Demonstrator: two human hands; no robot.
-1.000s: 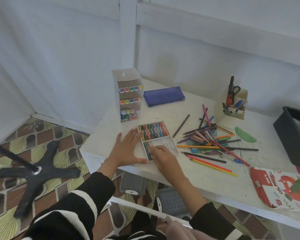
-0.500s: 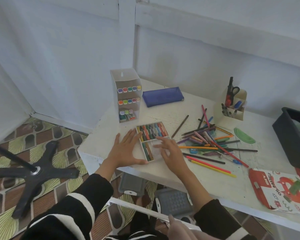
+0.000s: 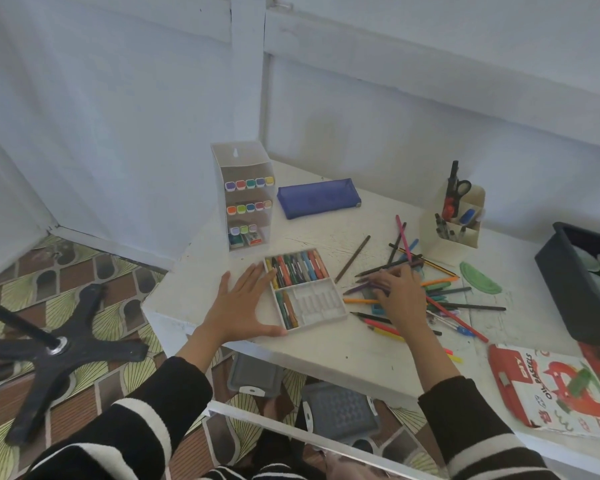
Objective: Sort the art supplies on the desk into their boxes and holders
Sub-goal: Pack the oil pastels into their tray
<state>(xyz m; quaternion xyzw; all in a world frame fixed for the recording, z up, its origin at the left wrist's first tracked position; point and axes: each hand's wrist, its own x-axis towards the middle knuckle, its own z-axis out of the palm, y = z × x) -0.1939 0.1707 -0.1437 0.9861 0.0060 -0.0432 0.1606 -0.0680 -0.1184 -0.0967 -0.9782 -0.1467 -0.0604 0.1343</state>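
Observation:
A white oil pastel tray (image 3: 318, 302) lies near the desk's front edge. Its far row is full of coloured sticks and its near row holds a few at the left. My left hand (image 3: 242, 306) lies flat on the desk against the tray's left side, thumb along its front corner. My right hand (image 3: 400, 295) is over the pile of coloured pencils and pens (image 3: 445, 293) to the right of the tray, fingers spread and bent down onto it; no pencil is visibly gripped. A brown pencil (image 3: 352, 259) lies apart between tray and pile.
A tiered marker holder (image 3: 246, 202) and a blue pencil case (image 3: 317, 197) stand at the back. A cream pen holder (image 3: 462, 220) with scissors, a green protractor (image 3: 480, 278), a black bin (image 3: 568, 271) and the oil pastels box (image 3: 551, 386) are to the right. A chair base (image 3: 59, 344) is on the floor.
My right hand left the tray's near row and moved right onto the pencil pile. My left hand stayed flat beside the tray.

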